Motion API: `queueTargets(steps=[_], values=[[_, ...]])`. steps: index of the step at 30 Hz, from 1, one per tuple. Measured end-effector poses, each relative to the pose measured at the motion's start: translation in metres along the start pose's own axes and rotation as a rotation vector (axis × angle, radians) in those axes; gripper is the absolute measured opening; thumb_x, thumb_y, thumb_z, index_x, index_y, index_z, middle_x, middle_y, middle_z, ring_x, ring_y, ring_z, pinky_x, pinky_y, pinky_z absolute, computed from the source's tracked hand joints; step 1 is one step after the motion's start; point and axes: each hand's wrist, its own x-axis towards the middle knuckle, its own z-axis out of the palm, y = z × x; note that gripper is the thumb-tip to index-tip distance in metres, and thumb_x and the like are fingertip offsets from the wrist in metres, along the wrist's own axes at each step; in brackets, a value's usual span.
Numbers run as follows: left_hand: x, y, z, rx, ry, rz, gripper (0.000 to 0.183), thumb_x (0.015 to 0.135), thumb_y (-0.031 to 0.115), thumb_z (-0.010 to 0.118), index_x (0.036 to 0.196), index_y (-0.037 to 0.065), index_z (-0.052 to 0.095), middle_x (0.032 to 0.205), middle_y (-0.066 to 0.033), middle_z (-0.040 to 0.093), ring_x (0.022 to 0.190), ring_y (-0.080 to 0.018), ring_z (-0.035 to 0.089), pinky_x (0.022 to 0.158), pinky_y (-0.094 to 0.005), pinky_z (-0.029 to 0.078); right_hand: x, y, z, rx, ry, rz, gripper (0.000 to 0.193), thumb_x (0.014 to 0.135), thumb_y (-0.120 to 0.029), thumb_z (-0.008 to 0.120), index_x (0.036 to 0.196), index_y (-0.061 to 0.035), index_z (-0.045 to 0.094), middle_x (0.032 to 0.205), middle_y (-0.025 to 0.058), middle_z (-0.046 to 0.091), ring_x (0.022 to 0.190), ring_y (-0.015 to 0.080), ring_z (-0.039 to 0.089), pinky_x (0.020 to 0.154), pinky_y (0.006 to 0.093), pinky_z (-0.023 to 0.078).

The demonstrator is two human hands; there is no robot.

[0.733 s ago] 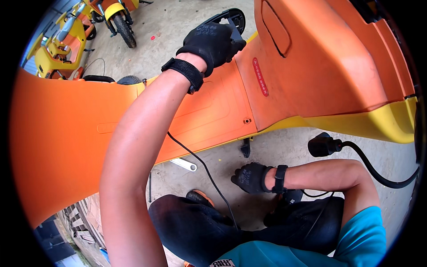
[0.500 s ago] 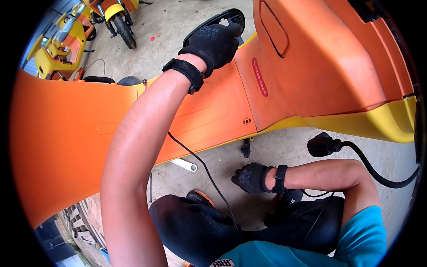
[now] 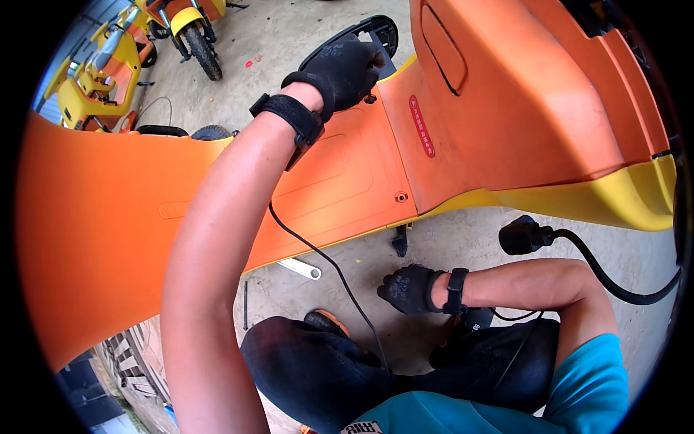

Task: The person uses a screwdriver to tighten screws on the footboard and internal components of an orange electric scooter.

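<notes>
My left hand point(image 3: 343, 72), in a black glove, reaches over the orange floor panel point(image 3: 340, 170) of an orange and yellow vehicle to its far edge. Its fingers are curled closed; whatever they hold is hidden. Just under them a small dark fitting point(image 3: 371, 98) shows against the panel. Beyond the hand lies a black part with a rounded rim point(image 3: 388, 32). A round fastener point(image 3: 401, 197) sits at the panel's near right corner. My right hand point(image 3: 410, 289), also gloved in black, is closed in a fist by my knee, its palm side out of sight.
A ring-ended wrench point(image 3: 300, 269) lies under the near edge, with a thin rod point(image 3: 246, 305) nearby. A black cable point(image 3: 329, 257) runs past my legs. At right hangs a black plug point(image 3: 526, 236) on a thick cable. More yellow vehicles point(image 3: 94, 94) stand behind.
My left hand has shifted slightly left and its wrist has turned, so the small dark fitting below the fingers now shows. My right hand stays in place.
</notes>
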Motion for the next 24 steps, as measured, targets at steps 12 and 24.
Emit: queueTargets(steps=[12, 24], values=[[-0.011, 0.039, -0.014, 0.126, -0.056, -0.224, 0.023, 0.088, 0.021, 0.067, 0.109, 0.011, 0.067, 0.110, -0.0120, 0.069, 0.095, -0.0296, 0.069, 0.081, -0.0406, 0.054, -0.002, -0.001, -0.003, -0.029, -0.015, 0.021, 0.016, 0.081, -0.013, 0.057, 0.091, -0.0048, 0.066, 0.085, 0.0174, 0.066, 0.076, 0.0362, 0.067, 0.064, 0.0474, 0.054], [-0.007, -0.003, 0.003, 0.018, 0.035, -0.017, 0.018, 0.090, 0.010, 0.063, 0.107, 0.004, 0.065, 0.090, -0.0133, 0.066, 0.084, -0.0275, 0.067, 0.075, -0.0390, 0.053, 0.001, -0.002, -0.003, -0.019, -0.002, 0.008, 0.015, 0.080, -0.013, 0.057, 0.090, -0.0046, 0.066, 0.085, 0.0174, 0.066, 0.077, 0.0363, 0.068, 0.065, 0.0472, 0.054]])
